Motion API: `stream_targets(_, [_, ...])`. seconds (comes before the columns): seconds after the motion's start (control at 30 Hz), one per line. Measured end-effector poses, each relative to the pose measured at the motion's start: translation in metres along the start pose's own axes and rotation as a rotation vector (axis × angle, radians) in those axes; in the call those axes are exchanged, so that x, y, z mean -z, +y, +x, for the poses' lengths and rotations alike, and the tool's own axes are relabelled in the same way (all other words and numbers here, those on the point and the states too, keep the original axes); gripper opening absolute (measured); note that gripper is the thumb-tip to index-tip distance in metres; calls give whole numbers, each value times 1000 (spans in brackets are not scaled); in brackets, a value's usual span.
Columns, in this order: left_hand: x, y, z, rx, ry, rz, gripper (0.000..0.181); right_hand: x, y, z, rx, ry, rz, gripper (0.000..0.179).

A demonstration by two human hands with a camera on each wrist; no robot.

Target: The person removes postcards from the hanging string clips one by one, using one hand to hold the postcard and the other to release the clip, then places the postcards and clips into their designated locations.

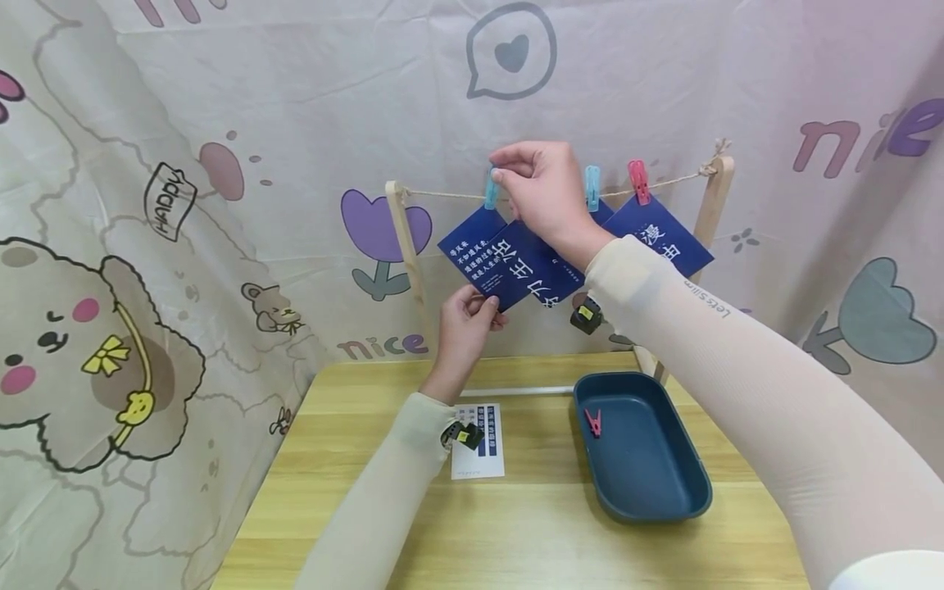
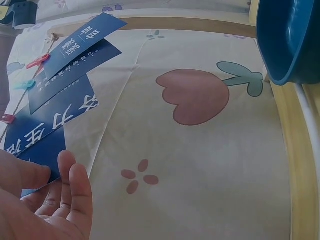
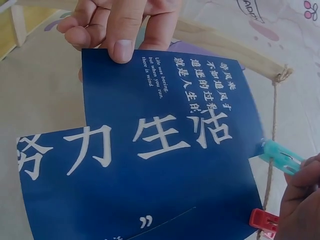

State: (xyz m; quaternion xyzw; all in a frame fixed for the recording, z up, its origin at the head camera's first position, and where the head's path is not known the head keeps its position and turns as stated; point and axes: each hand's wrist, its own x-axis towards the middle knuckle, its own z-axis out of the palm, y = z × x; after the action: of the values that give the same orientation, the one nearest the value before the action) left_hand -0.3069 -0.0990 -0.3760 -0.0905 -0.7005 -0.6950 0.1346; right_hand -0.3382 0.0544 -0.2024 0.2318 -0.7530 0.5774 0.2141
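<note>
- While the L hand (image 1: pixel 465 329) pinches the leftmost blue card (image 1: pixel 468 238) near its bottom corner, the R hand (image 1: pixel 544 187) grips the leftmost teal clip (image 1: pixel 491 190) up at the rope (image 1: pixel 450 196).
- L hand: thumb on the printed face, fingers behind; card sits btwn them & extends above the hand, tilted.
- R hand: thumb & fingertip pinch the clip's upper end; card hangs below & to the L of this hand, apart from its fingers.
- Clip tip meets the card's top corner, w/ rope crossing the clip (R wrist view); can't tell how far it bites.
- 2nd blue card (image 1: pixel 525 266), big white characters, overlaps the leftmost one's R side; red clip (image 3: pixel 264 220) at its top edge, next to the R hand.
- 3rd blue card (image 2: pixel 75 75) partly hidden; R teal clip (image 1: pixel 592 188) above it.
- 4th blue card (image 1: pixel 652 238) at far R, tilted, under a pink-red clip (image 1: pixel 638 182).
- Rope runs btwn the posts of a wooden frame (image 1: pixel 402 233).
- White card (image 1: pixel 478 465) w/ blue print flat on the table (image 1: pixel 332 475), near the L wrist.
- Dark blue tray (image 1: pixel 645 459) on the table's R side, w/ one pink clip (image 1: pixel 594 422) inside.
- Bg: printed curtain (image 1: pixel 295 90).
</note>
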Motion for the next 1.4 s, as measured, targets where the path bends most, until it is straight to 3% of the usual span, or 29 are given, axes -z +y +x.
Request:
stream_targets(0.73, [11,-2,-5,19,15,33,20,3,-5,-6,104,43,137,25])
stream_targets(1.03, [22,-11,-6,10,40,-8,19,9,-4,-16,102,45,154,28])
stream_targets(1.4, [37,-16,-18,39,45,-62,18,19,3,-33,61,31,169,26])
